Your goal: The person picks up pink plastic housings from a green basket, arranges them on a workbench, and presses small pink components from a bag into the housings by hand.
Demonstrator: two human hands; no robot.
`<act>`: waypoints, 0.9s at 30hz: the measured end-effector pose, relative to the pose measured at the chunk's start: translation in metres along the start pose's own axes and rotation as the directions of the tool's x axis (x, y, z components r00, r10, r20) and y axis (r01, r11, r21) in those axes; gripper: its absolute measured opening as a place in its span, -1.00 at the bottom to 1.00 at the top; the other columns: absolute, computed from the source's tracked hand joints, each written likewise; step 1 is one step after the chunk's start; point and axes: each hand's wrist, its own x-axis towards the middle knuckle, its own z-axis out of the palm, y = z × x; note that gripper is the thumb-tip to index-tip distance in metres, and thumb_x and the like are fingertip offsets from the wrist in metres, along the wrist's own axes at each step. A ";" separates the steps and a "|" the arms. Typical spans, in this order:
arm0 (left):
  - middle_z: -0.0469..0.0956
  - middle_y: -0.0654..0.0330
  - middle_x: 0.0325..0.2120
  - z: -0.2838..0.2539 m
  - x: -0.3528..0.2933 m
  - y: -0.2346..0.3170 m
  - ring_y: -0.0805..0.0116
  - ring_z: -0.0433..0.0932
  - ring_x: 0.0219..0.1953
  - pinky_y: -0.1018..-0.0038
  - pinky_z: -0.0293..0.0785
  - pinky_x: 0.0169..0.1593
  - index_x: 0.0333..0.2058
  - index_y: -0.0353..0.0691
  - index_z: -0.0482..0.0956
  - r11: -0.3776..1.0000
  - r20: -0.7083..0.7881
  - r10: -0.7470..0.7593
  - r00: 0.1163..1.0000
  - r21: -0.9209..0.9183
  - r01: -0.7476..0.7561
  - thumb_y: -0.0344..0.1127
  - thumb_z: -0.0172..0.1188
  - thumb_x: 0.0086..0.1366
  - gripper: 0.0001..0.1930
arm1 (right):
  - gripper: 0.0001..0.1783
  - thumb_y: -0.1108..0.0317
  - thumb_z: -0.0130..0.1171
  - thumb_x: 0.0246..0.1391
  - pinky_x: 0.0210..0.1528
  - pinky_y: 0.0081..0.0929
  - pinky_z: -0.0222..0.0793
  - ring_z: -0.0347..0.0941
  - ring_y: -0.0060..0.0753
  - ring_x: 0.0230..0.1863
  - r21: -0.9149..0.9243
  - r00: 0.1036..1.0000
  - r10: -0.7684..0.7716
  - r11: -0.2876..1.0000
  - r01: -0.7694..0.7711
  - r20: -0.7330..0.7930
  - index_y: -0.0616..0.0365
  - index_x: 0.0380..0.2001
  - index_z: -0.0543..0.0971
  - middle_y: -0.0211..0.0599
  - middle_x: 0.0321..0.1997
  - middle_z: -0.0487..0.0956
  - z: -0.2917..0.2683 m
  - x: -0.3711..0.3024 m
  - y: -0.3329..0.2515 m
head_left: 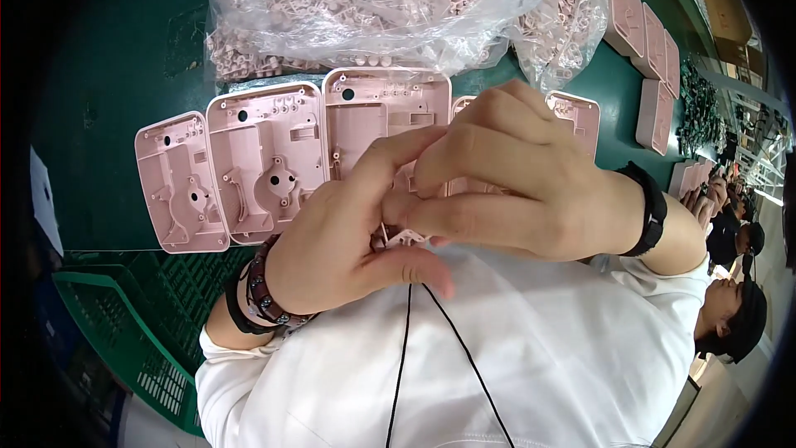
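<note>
My left hand (340,224) is curled around a small pink plastic part (404,237), mostly hidden, with a bit showing between thumb and palm. Over it my right hand (531,174) is bent, thumb and fingers pinched together against the left fingers. What the right fingertips grip is covered by the hands. Beyond them, pink plastic housings (265,158) lie side by side, open side up, with molded ribs, posts and round holes. My hands cover part of this row; another pink housing (574,120) peeks out past the right hand.
Clear plastic bags (365,8) full of small pink parts lie at the back of the green table (108,133). More pink housings (655,112) and a heap of black parts (701,116) are at the right. A green basket (124,340) stands lower left. Other people (738,315) sit at far right.
</note>
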 end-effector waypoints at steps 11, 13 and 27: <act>0.53 0.13 -0.53 -0.021 -0.014 0.007 0.29 0.57 -0.50 0.56 0.39 -0.44 -0.24 -0.30 0.31 0.991 0.100 -0.054 0.994 0.129 0.040 -0.35 0.19 0.14 -0.71 | -0.81 0.37 0.18 -0.37 -0.42 -0.54 0.14 0.33 -0.48 -0.52 -0.055 0.962 -0.212 0.977 0.205 -0.173 0.06 -0.51 0.54 -0.48 -0.42 0.48 0.018 0.006 0.005; 0.53 0.13 -0.53 -0.024 -0.017 0.006 0.28 0.58 -0.49 0.55 0.39 -0.45 -0.28 -0.30 0.33 0.996 0.074 -0.042 0.996 0.080 0.036 -0.36 0.16 0.15 -0.76 | -0.81 0.39 0.18 -0.37 -0.43 -0.55 0.16 0.35 -0.48 -0.53 -0.014 0.966 -0.202 0.979 0.202 -0.161 0.08 -0.52 0.53 -0.46 -0.42 0.49 0.019 0.009 0.004; 0.45 0.24 -0.66 -0.043 -0.032 0.012 0.30 0.45 -0.65 0.43 0.33 -0.58 -0.23 -0.16 0.49 0.430 -0.185 -0.037 0.982 0.884 0.183 -0.27 0.20 0.04 -0.72 | -0.86 0.34 0.12 -0.39 -0.26 -0.56 0.20 0.32 -0.47 -0.30 -0.405 0.955 -0.231 0.868 0.288 0.184 0.09 -0.61 0.51 -0.48 -0.35 0.41 0.031 0.063 0.061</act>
